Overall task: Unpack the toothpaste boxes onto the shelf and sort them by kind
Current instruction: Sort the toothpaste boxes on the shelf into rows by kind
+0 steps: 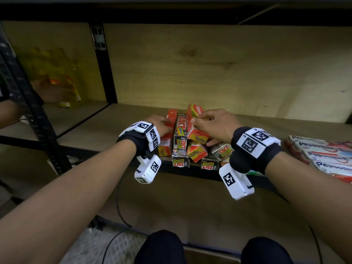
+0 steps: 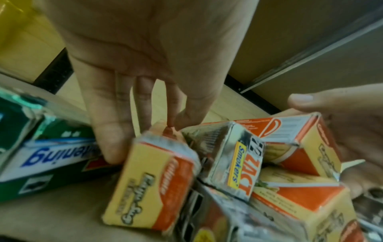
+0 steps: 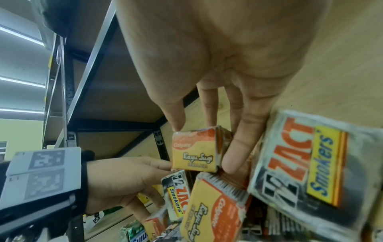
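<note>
Two hands: both in one pile of toothpaste boxes at the shelf front edge
Boxes: orange-yellow Colgate, silver-black Zact, scuffed corners
Left hand: 9 o'clock of pile, fingers curled on an orange box
Right hand: pinching an upper Colgate box
Pepsodent boxes: row at 3 o'clock

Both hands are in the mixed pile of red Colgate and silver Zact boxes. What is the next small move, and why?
Probably lift out the tilted Colgate box that the right hand pinches and lay it beside the Colgate box under the left hand. A Zact box lies between them, so the kinds are still mixed.
</note>
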{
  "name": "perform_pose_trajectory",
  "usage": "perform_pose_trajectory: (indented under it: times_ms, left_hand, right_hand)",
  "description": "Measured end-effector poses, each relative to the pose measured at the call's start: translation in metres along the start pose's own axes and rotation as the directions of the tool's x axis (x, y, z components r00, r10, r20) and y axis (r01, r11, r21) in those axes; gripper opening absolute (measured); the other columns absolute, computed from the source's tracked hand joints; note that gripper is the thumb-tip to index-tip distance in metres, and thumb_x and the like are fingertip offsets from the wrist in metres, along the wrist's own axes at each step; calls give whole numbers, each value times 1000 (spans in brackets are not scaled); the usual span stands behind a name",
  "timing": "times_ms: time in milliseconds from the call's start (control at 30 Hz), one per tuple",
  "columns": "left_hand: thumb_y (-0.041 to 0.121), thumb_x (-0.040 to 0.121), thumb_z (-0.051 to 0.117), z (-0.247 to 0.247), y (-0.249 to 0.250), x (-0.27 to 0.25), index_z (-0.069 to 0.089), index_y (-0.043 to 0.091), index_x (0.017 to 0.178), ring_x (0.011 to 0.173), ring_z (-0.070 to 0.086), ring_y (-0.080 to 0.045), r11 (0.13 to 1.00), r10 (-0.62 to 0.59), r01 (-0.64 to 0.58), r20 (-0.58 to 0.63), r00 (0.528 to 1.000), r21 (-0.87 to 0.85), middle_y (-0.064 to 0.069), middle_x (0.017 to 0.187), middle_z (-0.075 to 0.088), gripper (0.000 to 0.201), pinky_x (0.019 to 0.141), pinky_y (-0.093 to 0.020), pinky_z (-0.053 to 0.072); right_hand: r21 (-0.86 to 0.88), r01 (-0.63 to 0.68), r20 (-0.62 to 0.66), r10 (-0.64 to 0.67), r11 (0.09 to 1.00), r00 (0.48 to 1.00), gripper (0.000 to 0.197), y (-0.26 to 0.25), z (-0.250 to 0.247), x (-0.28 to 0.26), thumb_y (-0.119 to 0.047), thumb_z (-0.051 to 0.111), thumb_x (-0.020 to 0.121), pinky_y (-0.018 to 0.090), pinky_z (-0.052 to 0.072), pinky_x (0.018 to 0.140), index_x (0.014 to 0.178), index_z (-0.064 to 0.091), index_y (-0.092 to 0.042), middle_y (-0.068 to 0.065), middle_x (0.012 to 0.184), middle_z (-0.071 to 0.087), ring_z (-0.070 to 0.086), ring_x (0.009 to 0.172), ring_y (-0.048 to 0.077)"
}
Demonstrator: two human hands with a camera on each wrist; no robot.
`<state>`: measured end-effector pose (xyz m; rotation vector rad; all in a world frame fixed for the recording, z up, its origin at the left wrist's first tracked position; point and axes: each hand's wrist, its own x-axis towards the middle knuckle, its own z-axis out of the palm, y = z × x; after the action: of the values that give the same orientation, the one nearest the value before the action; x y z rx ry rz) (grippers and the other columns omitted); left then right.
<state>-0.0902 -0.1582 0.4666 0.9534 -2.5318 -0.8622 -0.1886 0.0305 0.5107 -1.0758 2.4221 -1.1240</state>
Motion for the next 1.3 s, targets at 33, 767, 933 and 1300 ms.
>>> perform_pose_trajectory:
  times_ms: [33,767,933,1300]
  left_hand:
    - [30,89,65,0,1,0,64,29,127,88,67,-22,1000,0,1,-1,1000,26,-3,119,67,38,72,-27,54]
    - [50,92,52,37,140,-43,66,27,111,93,59,-18,669,499,-541,231,835,510,2,106,62,34,81,-36,54]
    - [54,92,47,69,145,-47,63,30,120,110,56,-21,573,477,-575,333,813,584,0,123,58,40,89,-42,52]
    - [61,90,42,80,138,-32,60,38,121,118,50,-24,590,438,-554,344,831,587,1,134,51,42,100,-48,43]
  right_hand:
    - [3,9,-1,-9,1000,1000,41,1,-1,-1,-52,66,86,32,62,62,119,66,-27,-3,115,60,72,71,14]
    - [-248,-47,-138,12,968,990,16,80,-101,-29,-29,55,91,30,61,63,99,69,-31,-7,102,68,67,66,13]
    - [-447,-181,-115,144,876,983,23,124,-113,-41,-28,59,90,29,54,81,112,66,-26,2,121,63,64,95,20]
    - [-453,-280,40,333,846,942,65,157,-120,-40,-41,63,88,31,55,80,147,38,-27,5,146,43,55,112,21]
